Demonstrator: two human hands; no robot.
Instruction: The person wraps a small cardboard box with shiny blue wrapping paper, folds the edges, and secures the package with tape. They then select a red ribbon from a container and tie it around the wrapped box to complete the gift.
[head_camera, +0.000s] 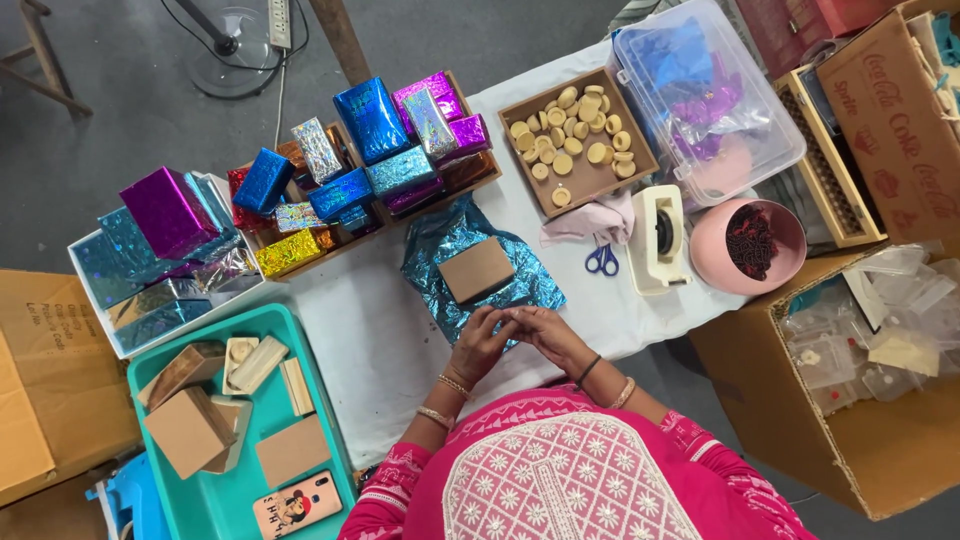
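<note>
At lower centre, the left hand (481, 343) and right hand (545, 335) meet, fingertips pressed together, at the near edge of the crinkled blue foil sheet (440, 250) under a small brown cardboard box (476, 269) on the white-covered bench (360, 330); what they pinch cannot be told.

One pair of scissors (601, 260), one tape dispenser (657, 238), one pink bowl (712, 262)

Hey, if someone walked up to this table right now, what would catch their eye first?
Probably the heap of shiny foil-wrapped boxes in blue, purple and gold at the table's far left. Next, the crinkled blue foil sheet in the middle with a plain brown box on it, just beyond the left hand and right hand, which meet at its near edge.
</note>
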